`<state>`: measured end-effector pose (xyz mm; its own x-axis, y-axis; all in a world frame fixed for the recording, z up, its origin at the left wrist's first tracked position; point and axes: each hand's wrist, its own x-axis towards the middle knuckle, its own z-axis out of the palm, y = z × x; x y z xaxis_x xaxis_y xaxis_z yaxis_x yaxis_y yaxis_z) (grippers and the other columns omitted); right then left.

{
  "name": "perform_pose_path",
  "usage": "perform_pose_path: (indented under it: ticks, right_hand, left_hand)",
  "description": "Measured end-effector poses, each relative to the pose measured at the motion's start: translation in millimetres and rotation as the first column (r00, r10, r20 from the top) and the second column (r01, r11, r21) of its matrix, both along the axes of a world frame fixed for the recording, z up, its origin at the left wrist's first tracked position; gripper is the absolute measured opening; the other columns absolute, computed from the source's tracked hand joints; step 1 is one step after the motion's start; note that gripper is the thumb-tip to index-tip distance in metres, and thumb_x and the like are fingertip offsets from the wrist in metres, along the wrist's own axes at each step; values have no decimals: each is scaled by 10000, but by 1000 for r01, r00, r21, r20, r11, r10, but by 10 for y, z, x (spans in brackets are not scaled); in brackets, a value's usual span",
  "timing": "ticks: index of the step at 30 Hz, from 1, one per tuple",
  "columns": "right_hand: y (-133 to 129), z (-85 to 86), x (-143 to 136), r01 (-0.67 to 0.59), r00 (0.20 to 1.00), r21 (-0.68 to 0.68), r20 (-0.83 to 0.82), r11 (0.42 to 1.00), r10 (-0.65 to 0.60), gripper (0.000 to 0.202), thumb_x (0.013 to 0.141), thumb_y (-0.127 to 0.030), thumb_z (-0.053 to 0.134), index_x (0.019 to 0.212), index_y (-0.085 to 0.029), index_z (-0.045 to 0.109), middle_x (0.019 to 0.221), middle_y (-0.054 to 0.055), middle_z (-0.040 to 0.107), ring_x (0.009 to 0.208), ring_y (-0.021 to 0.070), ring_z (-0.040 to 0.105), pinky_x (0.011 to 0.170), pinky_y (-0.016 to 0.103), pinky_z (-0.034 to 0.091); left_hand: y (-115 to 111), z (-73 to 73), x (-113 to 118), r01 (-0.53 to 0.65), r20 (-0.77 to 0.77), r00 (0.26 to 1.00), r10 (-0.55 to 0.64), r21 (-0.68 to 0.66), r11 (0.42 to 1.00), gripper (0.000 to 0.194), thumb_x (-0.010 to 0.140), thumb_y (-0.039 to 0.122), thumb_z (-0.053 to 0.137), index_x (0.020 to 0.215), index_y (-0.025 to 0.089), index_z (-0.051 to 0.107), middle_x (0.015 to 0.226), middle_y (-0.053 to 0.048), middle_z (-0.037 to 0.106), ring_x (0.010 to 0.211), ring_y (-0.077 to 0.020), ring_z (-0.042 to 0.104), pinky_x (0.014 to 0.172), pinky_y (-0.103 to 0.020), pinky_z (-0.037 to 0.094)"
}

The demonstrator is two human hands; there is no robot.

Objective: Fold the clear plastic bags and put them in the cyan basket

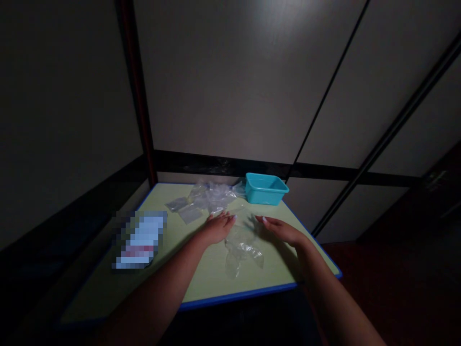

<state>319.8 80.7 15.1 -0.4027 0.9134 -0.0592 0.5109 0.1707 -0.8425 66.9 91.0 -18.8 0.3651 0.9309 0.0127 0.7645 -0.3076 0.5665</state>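
A clear plastic bag [243,247] lies crumpled on the pale green table [212,283]. At its upper left edge my left hand [219,227] rests palm down with its fingers spread, holding nothing. To the right of the bag, my right hand [279,228] hovers over the table, fingers stretched toward the left and nothing visible in them. Beyond my left hand is a pile of clear plastic bags [212,194], some of them lying flat.
A turquoise basket [265,192] stands at the back right of the table. On the left side lies a pixelated flat object [142,240]. Blue edging runs round the table, and a grey panelled wall [230,86] rises behind it.
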Motion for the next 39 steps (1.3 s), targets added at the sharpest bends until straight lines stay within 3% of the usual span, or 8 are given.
perform_pose_path:
  ticks: [6, 10, 14, 19, 24, 28, 35, 39]
  right_hand:
    - [138, 396, -89, -36, 996, 167, 91, 985, 21, 712, 716, -754, 466, 1155, -222, 641, 1287, 78, 552, 1225, 287, 472, 1083, 466, 273]
    - [116, 933, -230, -117, 993, 281, 54, 952, 106, 612, 764, -697, 475, 1102, -225, 669, 1202, 59, 624, 1194, 267, 505, 1086, 469, 258]
    - [9, 1368, -467, -226, 960, 290, -94, 930, 262, 536, 757, -642, 542, 1017, -203, 706, 1098, 65, 682, 1146, 245, 550, 1066, 447, 299]
    - [-133, 1580, -721, -273, 895, 193, -308, 943, 322, 482, 714, -572, 639, 1001, -189, 704, 1088, 82, 683, 1059, 249, 607, 938, 438, 435]
    - [-162, 1624, -812, -159, 844, 158, -490, 975, 217, 459, 775, -572, 568, 1077, -239, 658, 1265, 50, 582, 1095, 272, 581, 786, 424, 527]
    - [-73, 1558, -789, -97, 809, 217, -552, 971, 204, 460, 778, -544, 585, 1140, -263, 623, 1358, 43, 496, 1089, 279, 582, 636, 334, 566]
    - [38, 1146, -574, 25, 845, 66, -535, 998, 14, 458, 786, -499, 596, 1187, -275, 603, 1400, 62, 443, 932, 250, 659, 641, 357, 573]
    - [-50, 807, -433, 99, 830, -29, -549, 995, -99, 437, 795, -488, 598, 1178, -277, 604, 1427, 63, 408, 893, 241, 671, 622, 341, 566]
  left_hand:
    - [83, -2, 5, -90, 472, 880, 54, 54, 995, 488, 900, 505, 342, 1175, 194, 599, 1336, -86, 517, 1311, -242, 369, 1089, -391, 237]
    - [169, 60, -1, -128, 797, 597, 93, -20, 992, 500, 848, 574, 429, 1108, 194, 624, 1221, -83, 609, 1199, -245, 493, 1042, -368, 318]
    - [170, 169, -74, 5, 939, 307, 157, -166, 986, 570, 818, 602, 493, 1232, 211, 526, 1269, -108, 568, 1181, -248, 510, 995, -386, 352]
    - [116, 269, -184, 203, 964, 264, 37, -93, 975, 658, 798, 675, 459, 1302, 252, 440, 1354, -107, 495, 1261, -242, 436, 968, -379, 370]
    - [97, 353, -289, 238, 984, 176, -18, -24, 971, 812, 653, 697, 618, 1296, 237, 432, 1357, -113, 489, 1252, -263, 446, 961, -380, 402]
    - [56, 422, -381, 376, 996, 74, -44, 13, 926, 720, 668, 658, 634, 1218, 212, 504, 1287, -111, 555, 1217, -290, 480, 971, -436, 407]
    - [20, 509, -449, 259, 978, 134, 158, -189, 947, 494, 836, 599, 464, 999, 152, 596, 1096, -121, 659, 1033, -287, 613, 917, -458, 454]
    - [36, 512, -463, 310, 920, 274, 279, -359, 880, 573, 879, 645, 291, 1016, 179, 594, 1060, -104, 669, 936, -252, 651, 849, -421, 489]
